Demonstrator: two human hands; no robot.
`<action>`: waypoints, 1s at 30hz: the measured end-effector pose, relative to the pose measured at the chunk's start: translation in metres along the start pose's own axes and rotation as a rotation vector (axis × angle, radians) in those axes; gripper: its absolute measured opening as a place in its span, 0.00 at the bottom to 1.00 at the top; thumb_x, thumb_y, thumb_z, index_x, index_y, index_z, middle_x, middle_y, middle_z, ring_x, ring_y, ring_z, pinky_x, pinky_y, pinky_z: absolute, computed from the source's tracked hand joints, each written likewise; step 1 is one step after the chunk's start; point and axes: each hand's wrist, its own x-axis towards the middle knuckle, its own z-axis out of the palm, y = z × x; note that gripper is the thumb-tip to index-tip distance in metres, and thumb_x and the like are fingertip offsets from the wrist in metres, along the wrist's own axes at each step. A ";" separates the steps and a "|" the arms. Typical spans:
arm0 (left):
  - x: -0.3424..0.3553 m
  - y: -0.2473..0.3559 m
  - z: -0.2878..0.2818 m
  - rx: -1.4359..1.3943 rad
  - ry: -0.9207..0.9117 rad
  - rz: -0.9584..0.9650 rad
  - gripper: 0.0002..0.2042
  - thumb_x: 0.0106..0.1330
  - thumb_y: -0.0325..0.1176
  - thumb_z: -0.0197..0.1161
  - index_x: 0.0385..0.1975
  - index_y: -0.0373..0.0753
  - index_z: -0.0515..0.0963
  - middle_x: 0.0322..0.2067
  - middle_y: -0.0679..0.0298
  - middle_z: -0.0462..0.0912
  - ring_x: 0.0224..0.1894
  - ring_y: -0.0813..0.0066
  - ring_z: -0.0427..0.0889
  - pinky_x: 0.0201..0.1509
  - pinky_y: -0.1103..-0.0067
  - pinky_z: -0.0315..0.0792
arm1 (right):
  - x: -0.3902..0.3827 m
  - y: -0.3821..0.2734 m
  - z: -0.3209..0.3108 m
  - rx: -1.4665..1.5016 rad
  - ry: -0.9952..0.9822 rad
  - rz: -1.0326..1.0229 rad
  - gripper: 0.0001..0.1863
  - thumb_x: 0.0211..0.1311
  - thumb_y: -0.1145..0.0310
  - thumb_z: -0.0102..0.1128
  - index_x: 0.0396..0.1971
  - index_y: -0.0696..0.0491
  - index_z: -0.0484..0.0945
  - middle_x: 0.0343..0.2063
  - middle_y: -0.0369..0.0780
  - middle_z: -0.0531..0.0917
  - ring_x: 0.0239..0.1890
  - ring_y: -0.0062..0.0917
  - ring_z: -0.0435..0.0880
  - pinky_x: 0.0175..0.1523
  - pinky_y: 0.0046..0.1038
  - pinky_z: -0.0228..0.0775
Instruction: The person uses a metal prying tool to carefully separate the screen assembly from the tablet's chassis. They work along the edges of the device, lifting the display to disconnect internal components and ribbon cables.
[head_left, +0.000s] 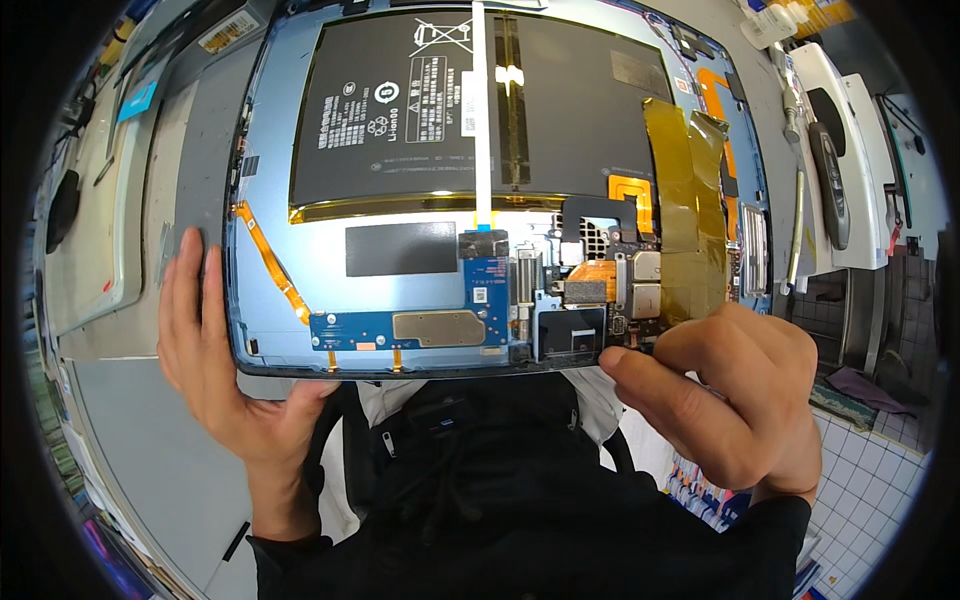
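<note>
An opened tablet (405,235) with a blue metal shell spreads before me, its insides showing. A large black battery (560,110) fills its far part, crossed by a white strip (482,120). A blue circuit board (350,328) runs along the near edge. My left hand (220,370) grips the near left corner, fingers along the side and thumb at the front edge. My right hand (730,395) is curled at the near right, a fingertip against the front edge beside a square black part (571,335). The undersides of both hands' grips are hidden.
Amber tape (690,210) covers the tablet's right part, and an orange flat cable (268,255) lies at its left. On the right are a black-and-grey handled tool (830,185) and a white device (862,150). A pale tray (125,220) lies left.
</note>
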 end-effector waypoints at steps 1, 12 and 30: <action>0.000 0.002 -0.001 0.008 -0.005 -0.011 0.48 0.52 0.70 0.59 0.61 0.31 0.69 0.62 0.48 0.69 0.64 0.47 0.66 0.66 0.59 0.54 | 0.002 -0.002 0.001 0.003 0.007 0.019 0.17 0.35 0.75 0.73 0.33 0.54 0.84 0.20 0.34 0.71 0.18 0.21 0.73 0.17 0.22 0.62; -0.002 0.000 -0.005 0.019 -0.037 -0.010 0.49 0.50 0.71 0.61 0.61 0.31 0.68 0.63 0.49 0.68 0.65 0.48 0.65 0.68 0.58 0.52 | 0.013 -0.037 0.009 -0.044 0.038 0.279 0.13 0.36 0.75 0.67 0.29 0.58 0.81 0.21 0.37 0.75 0.17 0.23 0.75 0.16 0.21 0.64; -0.005 0.002 -0.006 0.064 -0.045 -0.022 0.48 0.53 0.71 0.57 0.61 0.32 0.69 0.62 0.48 0.69 0.66 0.47 0.63 0.68 0.57 0.50 | 0.015 -0.047 0.010 -0.028 -0.048 0.372 0.12 0.42 0.81 0.72 0.25 0.55 0.77 0.18 0.38 0.73 0.16 0.25 0.76 0.17 0.23 0.64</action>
